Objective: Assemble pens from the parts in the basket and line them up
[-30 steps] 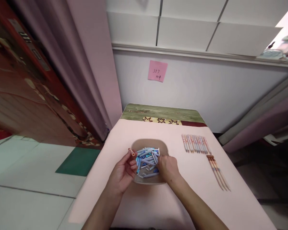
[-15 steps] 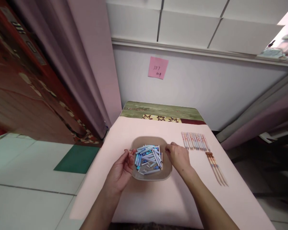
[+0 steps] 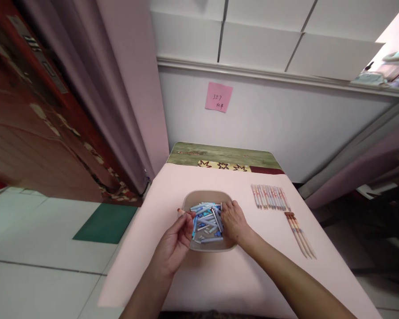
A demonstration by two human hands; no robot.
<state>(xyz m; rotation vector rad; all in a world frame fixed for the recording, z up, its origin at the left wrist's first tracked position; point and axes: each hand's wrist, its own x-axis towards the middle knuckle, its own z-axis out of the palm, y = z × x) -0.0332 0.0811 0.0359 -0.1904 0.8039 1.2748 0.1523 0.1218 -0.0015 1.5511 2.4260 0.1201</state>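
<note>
A beige plastic box [image 3: 231, 243] with rounded corners stands on the table, holding many blue, lilac and white pen parts [image 3: 208, 221]. At its left rim is my left hand [image 3: 177, 237], palm turned up. Its thumb and fingers pinch a small pen part with a brown end [image 3: 181, 212]. My right hand [image 3: 233, 221] reaches over the right rim into the box, fingers bent down among the parts. Its fingertips are hidden, so I cannot see what they hold, if anything.
On the right of the pink-covered table [image 3: 262, 274] lies a row of several pens [image 3: 271, 197]. Nearer me are a few pale pens with brown tops [image 3: 300, 235]. A wall with a pink note [image 3: 218, 97] stands behind; a red door [image 3: 53, 110] is at left.
My right hand has moved left from the box's right rim down into the parts. My left hand has shifted slightly right, and its small part now points up and left.
</note>
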